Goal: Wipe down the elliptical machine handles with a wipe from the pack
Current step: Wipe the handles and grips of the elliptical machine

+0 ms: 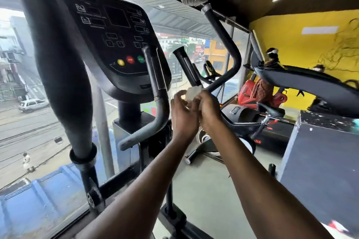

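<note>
Two bare forearms reach up from the bottom edge and meet in the middle, where the left hand (182, 116) and the right hand (208, 110) press close together around a small white wipe (192, 92). The wipe looks thin, soft and crumpled; only a folded corner shows above the knuckles, pinched by the curled fingers of both hands, and it sits right at the lower end of a short, straight black grip (186, 66) with a smooth, slightly glossy skin and a flat cap on top. Just left of the hands a second fixed handle (155, 91) rises as a bent tube, dark and hard above, greyish and matte like worn foam where it curves down and out. Behind the hands a long black moving arm (227, 50) bends in an S up to the ceiling edge. A thick, rounded, matte black arm (64, 75) fills the left foreground and blocks much of the window. The console (118, 44) is a broad, dark plastic panel with yellow, red and green round buttons. Farther right stand an exercise bike (270, 108) with a padded saddle, a dark speckled box (320, 155), and a yellow wall (291, 42), with a person (272, 58) near it. Through the glass lie a street and a white car (33, 105).
</note>
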